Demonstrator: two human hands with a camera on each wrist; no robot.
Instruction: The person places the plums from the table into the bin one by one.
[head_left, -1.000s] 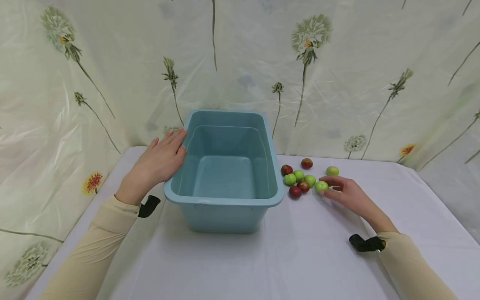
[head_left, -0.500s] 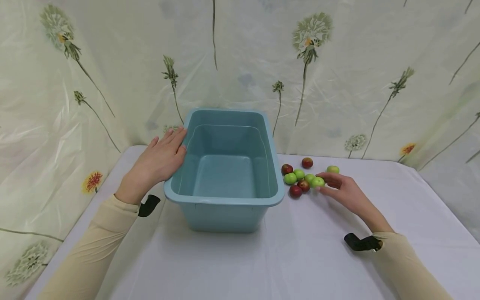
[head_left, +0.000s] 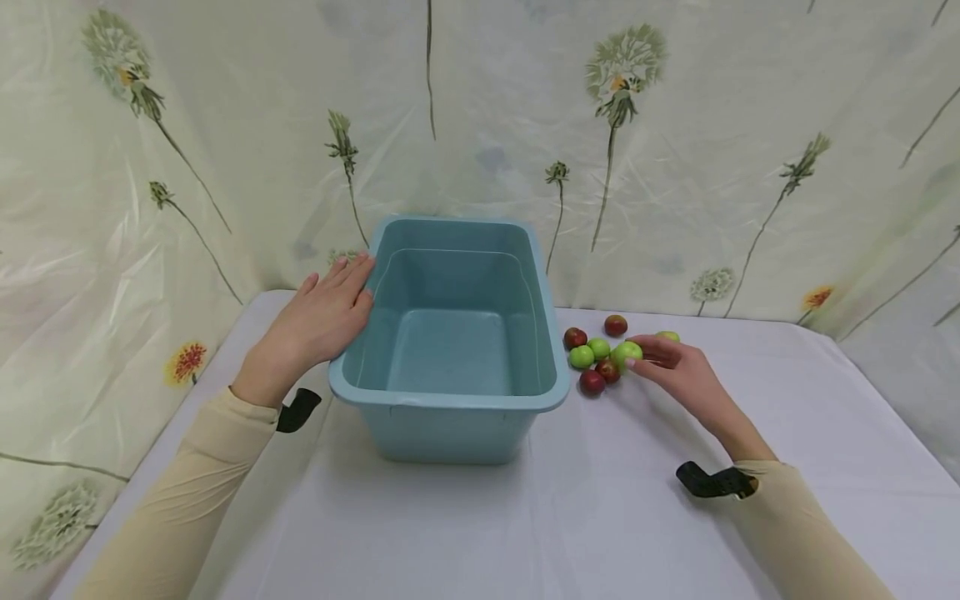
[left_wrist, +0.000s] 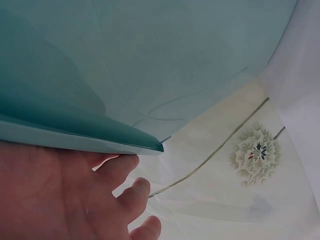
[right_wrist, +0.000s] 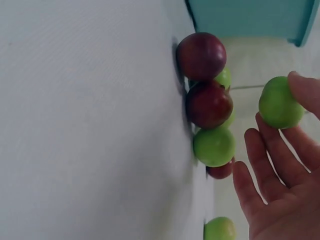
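A light blue plastic tub stands on the table. My left hand lies with straight fingers against the tub's left rim, touching it from outside. To the right of the tub, my right hand pinches a green plum between thumb and fingers, lifted off the cloth in the right wrist view. Below and beside it sits a loose cluster of red plums and green plums. One more green plum lies behind my right hand, partly hidden by it.
A white cloth covers the table. Behind it hangs a flower-printed curtain, which also runs along the left side. A red plum lies at the back of the cluster, near the curtain.
My right hand has taken hold of the green plum, lifted it and carried it a little to the left over the cluster. My left hand has stayed at the tub's rim.
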